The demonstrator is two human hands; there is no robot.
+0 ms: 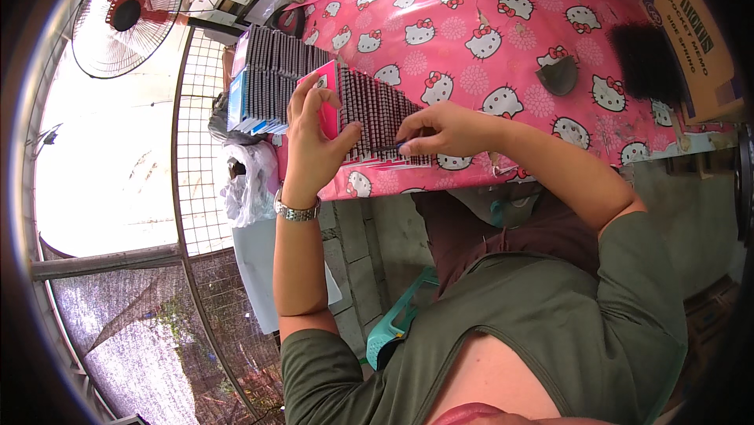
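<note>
My left hand (312, 136) grips a pink card-backed packet (327, 97) standing upright in a long row of dark, striped packets (375, 115) on a table with a pink cartoon-cat cloth (503, 40). A metal watch sits on that wrist. My right hand (440, 130) pinches a thin dark item at the near edge of the row, fingers closed on it. More of the same packets, with blue and pink backs, are stacked further along at the left end of the row (263, 79).
A dark bristly brush (646, 62) and a cardboard box (691, 32) lie at the table's right. A small dark cone-shaped piece (558, 75) rests mid-table. A standing fan (129, 12) and a wire mesh fence (200, 150) are at left, with plastic bags (247, 177) beside the table.
</note>
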